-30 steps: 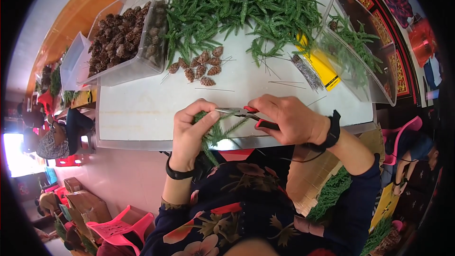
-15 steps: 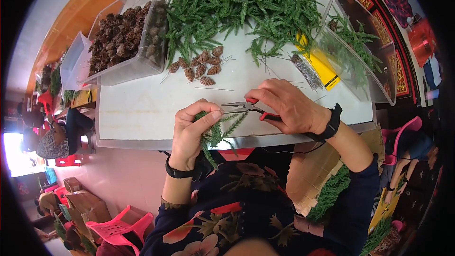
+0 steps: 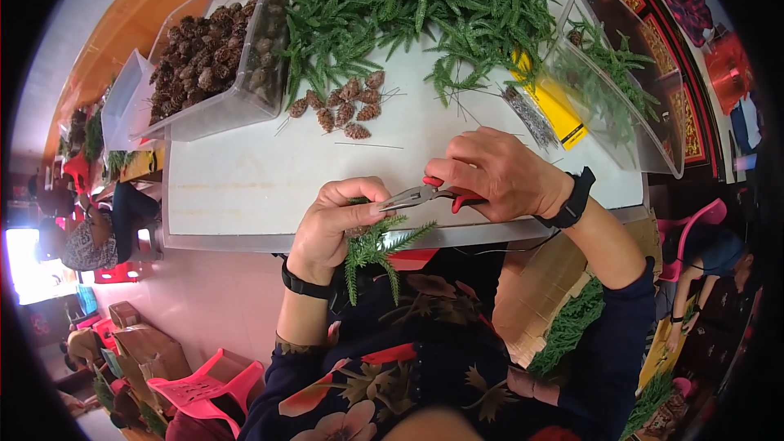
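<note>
Over the table's near edge, my left hand (image 3: 333, 219) is closed on a green artificial pine sprig (image 3: 377, 251), thumb against forefinger. Its tips hang below the fingers, and a brown bit, perhaps a pine cone, peeks out under the palm. My right hand (image 3: 500, 173) grips needle-nose pliers (image 3: 416, 196) with red handles. The jaws look closed, their points touching or just beside my left thumb tip; anything pinched in them is too small to make out. Beyond my hands lies a small group of wired pine cones (image 3: 347, 108), a loose wire (image 3: 369, 145) nearer me.
A big heap of green sprigs (image 3: 416, 8) covers the table's far side. Pine cones fill a clear bin (image 3: 220, 124) at left; another clear bin (image 3: 676, 155) at right holds sprigs. A yellow package (image 3: 559, 118) lies beside cut wires (image 3: 527, 118). Pink chairs (image 3: 208, 384) and other people are around.
The plier jaws, open before, have come together and now slant down toward my left thumb. My left wrist has turned a little, and the sprig's tips have swung with it.
</note>
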`<move>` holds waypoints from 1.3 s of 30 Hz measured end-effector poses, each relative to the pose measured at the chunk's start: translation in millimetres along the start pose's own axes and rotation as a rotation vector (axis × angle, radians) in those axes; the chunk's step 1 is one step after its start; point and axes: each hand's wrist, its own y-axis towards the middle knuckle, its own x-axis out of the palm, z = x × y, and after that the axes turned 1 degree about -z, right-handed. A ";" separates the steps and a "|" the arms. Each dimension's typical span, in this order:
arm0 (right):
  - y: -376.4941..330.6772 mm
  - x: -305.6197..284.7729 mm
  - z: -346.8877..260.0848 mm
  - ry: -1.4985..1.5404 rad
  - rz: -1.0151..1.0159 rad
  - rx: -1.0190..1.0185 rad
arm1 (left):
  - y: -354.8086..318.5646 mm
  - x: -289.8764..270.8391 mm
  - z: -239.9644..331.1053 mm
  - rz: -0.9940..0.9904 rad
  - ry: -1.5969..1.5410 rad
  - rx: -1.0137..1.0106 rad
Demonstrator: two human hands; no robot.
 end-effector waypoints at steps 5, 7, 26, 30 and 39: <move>-1.5 -4.8 -8.7 0.028 -0.029 0.069 | 1.2 8.8 -1.5 0.188 0.099 0.097; -2.4 -6.9 -14.3 0.124 -0.063 0.221 | 2.9 15.1 -2.0 0.314 0.243 0.169; -10.1 4.1 -38.0 0.300 -0.088 0.545 | 9.0 20.8 -6.2 0.450 0.444 0.272; -9.3 3.7 -26.6 0.214 -0.017 0.380 | 9.8 20.9 -5.5 0.347 0.206 0.192; -6.9 -1.2 -6.6 0.098 -0.010 0.173 | 6.0 3.5 -4.9 0.067 0.032 0.073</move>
